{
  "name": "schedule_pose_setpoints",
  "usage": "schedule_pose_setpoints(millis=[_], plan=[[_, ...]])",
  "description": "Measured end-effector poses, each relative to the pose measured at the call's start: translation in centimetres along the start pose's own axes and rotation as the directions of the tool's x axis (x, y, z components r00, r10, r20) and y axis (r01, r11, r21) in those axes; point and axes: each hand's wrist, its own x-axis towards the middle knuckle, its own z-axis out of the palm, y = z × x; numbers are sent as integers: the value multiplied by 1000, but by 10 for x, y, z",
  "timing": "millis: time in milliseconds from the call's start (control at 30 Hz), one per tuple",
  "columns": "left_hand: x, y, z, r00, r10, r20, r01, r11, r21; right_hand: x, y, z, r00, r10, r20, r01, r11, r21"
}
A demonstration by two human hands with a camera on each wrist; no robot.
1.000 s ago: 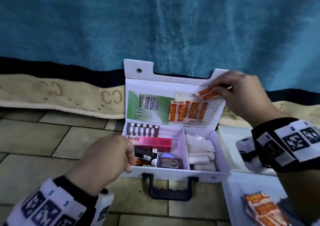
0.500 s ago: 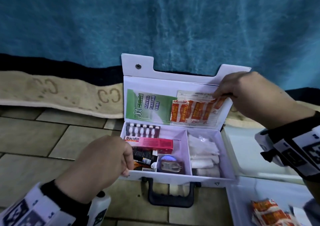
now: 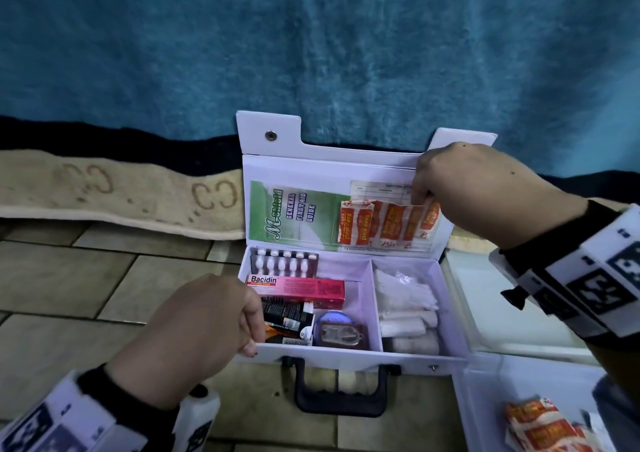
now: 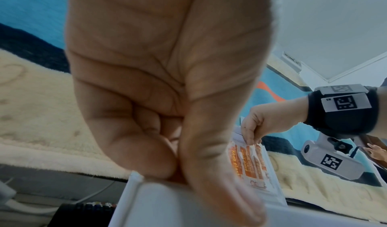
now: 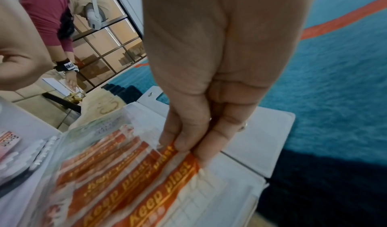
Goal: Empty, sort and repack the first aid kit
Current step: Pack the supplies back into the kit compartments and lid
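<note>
While the left hand (image 3: 204, 333) grips the kit (image 3: 349, 356) front wall at lower centre, the right hand (image 3: 464, 188) pinches a "Keep plast" strip (image 3: 427, 214) in the lid pocket.

— What hides behind the left hand (image 3: 194, 333)?

— The front left corner of the first aid kit (image 3: 349, 356) and the near end of the dark box (image 3: 289, 320).

— And at the lid?

— The right hand (image 3: 474, 188) covers the printed list's (image 3: 381, 188) right part; its small print is unreadable.

— The plasters (image 3: 540, 427) at lower right?

— Cut off by the head view's edge, and blurred.
</note>
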Motion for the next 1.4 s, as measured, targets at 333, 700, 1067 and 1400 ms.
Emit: schedule_pose_setpoints(millis=[333, 700, 1067, 1400], plan=[[0, 1, -1, 1000, -14, 7, 14, 1000, -2, -2, -4, 3, 994, -91, -68, 90, 996, -23], [1, -2, 1, 1000, 9, 2, -9, 1000, 26, 3, -2, 21, 987, -78, -140, 83, 996, 28], [2, -2, 2, 1000, 20, -12, -19, 999, 36, -3, -12, 16, 992, 19, -123, -13, 998, 54], [1, -1, 2, 1000, 1, -16, -1, 999, 33, 2, -16, 18, 978, 72, -194, -19, 964, 264]])
